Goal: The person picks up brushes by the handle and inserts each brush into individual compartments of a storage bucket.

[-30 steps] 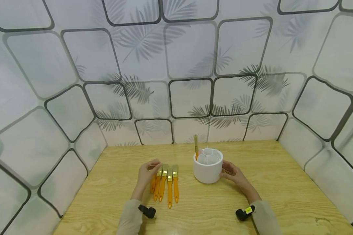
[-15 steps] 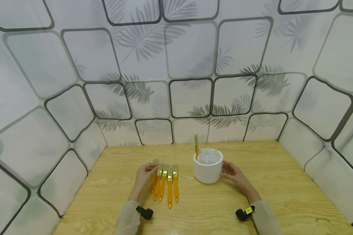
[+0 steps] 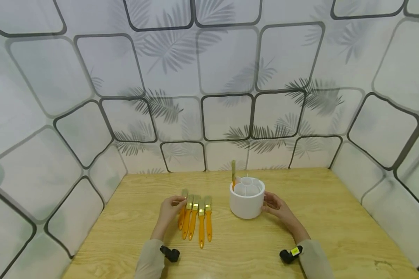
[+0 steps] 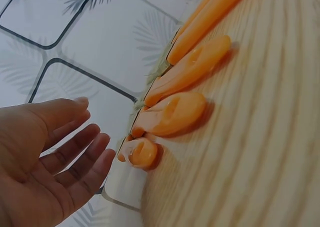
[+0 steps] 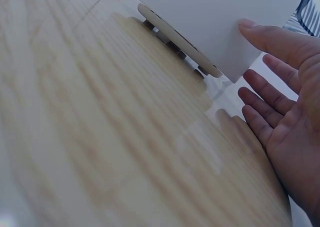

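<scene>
Several paintbrushes [image 3: 201, 231] with orange handles and brass-coloured ferrules lie in a row on the table, bristles pointing away from me. Beside the leftmost brush [image 3: 180, 223] is my left hand [image 3: 169, 211], its fingertips near the ferrule in the head view. The left wrist view shows that hand's fingers loosely bent with nothing between them, apart from the orange handles [image 4: 172, 112]. A white round divided holder [image 3: 246, 207] stands right of the brushes, with one brush [image 3: 233, 172] upright at its left side. My right hand [image 3: 280, 209] touches the holder's right side, thumb tip on the white wall [image 5: 215, 22].
The wooden table [image 3: 237, 252] reaches back to a patterned cloth backdrop [image 3: 227, 116], which also closes in both sides. A thin disc base [image 5: 175, 37] with small dark feet sits under the holder. Black wrist cameras [image 3: 170, 254] are strapped over the sleeves.
My left hand has drawn back slightly to the left, uncovering the bristles of the leftmost brush. The right hand and the holder stay where they were.
</scene>
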The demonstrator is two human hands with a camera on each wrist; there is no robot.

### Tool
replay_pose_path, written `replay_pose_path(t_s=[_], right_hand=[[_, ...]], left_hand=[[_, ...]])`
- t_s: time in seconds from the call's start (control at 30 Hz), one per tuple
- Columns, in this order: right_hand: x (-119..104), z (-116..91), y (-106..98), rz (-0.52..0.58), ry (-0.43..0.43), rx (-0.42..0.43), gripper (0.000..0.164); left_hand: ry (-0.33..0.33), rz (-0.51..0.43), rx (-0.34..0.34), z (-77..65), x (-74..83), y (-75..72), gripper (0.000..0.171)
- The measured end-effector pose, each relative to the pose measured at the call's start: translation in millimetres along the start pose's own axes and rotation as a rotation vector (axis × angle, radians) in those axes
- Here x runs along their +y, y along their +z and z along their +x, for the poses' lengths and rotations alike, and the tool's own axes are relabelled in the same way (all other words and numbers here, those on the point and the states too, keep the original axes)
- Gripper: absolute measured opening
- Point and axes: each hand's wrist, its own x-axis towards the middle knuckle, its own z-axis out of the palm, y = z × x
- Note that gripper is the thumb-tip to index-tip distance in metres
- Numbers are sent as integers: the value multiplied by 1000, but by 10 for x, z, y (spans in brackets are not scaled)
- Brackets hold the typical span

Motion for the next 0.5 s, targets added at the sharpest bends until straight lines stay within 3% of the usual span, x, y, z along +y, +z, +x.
replay_pose_path(t_s=[0.23,0.5], right_hand=[[8,-24,3,22,20,-6,57],[-6,-19,8,27,-29,-16,55]], left_hand=[[-31,-14,-26,-5,-26,-26,18],[-66,35,-11,-18,-40,-31,18]])
